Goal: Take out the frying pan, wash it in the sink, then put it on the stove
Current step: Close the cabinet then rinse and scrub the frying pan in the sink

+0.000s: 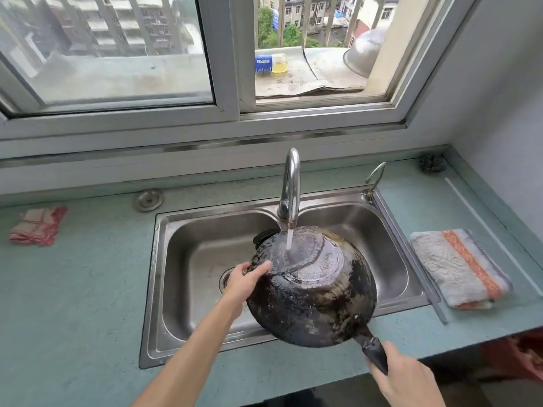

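Observation:
The blackened frying pan (311, 292) is held upside down over the steel double sink (188, 257), its scorched underside facing up. Water runs from the curved tap (291, 183) onto the pan's flat base. My left hand (245, 282) holds the pan's left rim, thumb lying on the wet underside and fingers under the edge. My right hand (402, 377) grips the black handle at the lower right, near the counter's front edge. No stove is in view.
A grey and orange towel (458, 268) lies on the counter right of the sink; a red checked cloth (38, 226) lies at the left. A steel scourer (432, 163) sits in the back right corner. A small second tap (374, 179) stands behind the right basin.

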`<state>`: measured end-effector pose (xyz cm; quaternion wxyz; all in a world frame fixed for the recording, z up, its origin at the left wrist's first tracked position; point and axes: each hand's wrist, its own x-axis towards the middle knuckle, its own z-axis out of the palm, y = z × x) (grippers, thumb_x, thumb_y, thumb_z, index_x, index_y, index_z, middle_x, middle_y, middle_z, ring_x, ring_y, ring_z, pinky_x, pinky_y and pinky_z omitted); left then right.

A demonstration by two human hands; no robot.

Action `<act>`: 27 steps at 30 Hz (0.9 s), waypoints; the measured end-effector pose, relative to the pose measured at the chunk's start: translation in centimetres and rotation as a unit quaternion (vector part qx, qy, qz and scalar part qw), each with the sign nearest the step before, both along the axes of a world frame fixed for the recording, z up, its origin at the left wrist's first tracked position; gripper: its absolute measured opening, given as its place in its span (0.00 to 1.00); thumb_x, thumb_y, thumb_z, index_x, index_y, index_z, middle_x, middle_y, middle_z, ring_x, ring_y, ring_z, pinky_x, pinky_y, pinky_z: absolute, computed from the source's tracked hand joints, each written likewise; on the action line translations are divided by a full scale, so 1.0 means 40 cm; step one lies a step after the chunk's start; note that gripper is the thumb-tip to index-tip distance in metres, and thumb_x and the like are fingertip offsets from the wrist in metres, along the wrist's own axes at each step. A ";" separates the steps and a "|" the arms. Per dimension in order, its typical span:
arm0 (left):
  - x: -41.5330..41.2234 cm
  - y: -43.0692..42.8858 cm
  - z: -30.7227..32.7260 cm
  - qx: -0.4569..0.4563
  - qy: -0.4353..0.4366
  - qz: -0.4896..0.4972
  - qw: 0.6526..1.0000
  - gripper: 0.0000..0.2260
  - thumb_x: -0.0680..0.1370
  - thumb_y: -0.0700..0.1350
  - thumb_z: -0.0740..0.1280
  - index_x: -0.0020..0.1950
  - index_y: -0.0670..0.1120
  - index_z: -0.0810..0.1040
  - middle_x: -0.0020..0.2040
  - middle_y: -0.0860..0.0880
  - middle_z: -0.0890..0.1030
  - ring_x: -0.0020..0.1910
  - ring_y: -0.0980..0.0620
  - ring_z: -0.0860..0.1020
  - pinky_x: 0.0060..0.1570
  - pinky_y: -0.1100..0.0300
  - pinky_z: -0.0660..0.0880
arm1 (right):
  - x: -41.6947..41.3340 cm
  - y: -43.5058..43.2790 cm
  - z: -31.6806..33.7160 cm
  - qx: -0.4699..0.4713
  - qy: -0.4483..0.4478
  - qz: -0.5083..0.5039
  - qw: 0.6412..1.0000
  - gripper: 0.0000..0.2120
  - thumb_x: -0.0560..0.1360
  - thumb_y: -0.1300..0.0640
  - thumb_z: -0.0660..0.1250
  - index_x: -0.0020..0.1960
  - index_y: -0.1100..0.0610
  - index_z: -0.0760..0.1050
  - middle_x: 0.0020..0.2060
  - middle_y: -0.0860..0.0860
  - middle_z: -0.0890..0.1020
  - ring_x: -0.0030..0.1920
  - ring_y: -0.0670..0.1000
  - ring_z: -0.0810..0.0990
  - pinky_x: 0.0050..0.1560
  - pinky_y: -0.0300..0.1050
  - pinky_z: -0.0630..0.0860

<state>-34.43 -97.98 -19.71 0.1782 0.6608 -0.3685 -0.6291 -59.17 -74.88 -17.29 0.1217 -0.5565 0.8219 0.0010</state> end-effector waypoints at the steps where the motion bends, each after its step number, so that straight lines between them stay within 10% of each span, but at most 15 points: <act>1: 0.004 0.005 -0.002 -0.001 0.001 -0.003 1.000 0.44 0.65 0.65 0.75 0.75 0.45 0.67 0.70 0.47 0.73 0.67 0.46 0.73 0.67 0.46 0.71 | 0.016 0.007 0.001 -0.006 -0.008 -0.019 1.000 0.22 0.47 0.49 0.85 0.35 0.53 0.79 0.17 0.53 0.75 0.18 0.51 0.77 0.19 0.37 0.64; 6: 0.020 0.033 -0.022 -0.014 0.007 -0.008 1.000 0.38 0.68 0.59 0.77 0.71 0.43 0.71 0.65 0.48 0.76 0.59 0.50 0.75 0.58 0.56 0.72 | 0.071 0.054 0.001 0.009 -0.006 -0.084 0.996 0.18 0.61 0.39 0.67 0.39 0.53 0.82 0.21 0.55 0.78 0.23 0.57 0.81 0.22 0.41 0.71; 14: 0.007 0.048 0.006 -0.059 0.021 0.011 0.998 0.48 0.55 0.69 0.78 0.70 0.49 0.72 0.64 0.49 0.77 0.63 0.50 0.77 0.67 0.49 0.72 | 0.045 0.082 0.015 0.025 0.000 -0.089 0.996 0.22 0.50 0.53 0.86 0.40 0.55 0.81 0.19 0.52 0.78 0.20 0.55 0.80 0.20 0.42 0.72; 27: -0.021 0.016 0.018 -0.039 -0.003 0.016 0.999 0.46 0.56 0.70 0.77 0.68 0.49 0.72 0.66 0.46 0.76 0.63 0.46 0.76 0.66 0.46 0.73 | -0.020 0.030 0.005 0.002 -0.053 -0.025 0.998 0.11 0.75 0.45 0.68 0.52 0.50 0.73 0.38 0.48 0.85 0.38 0.51 0.84 0.35 0.44 0.74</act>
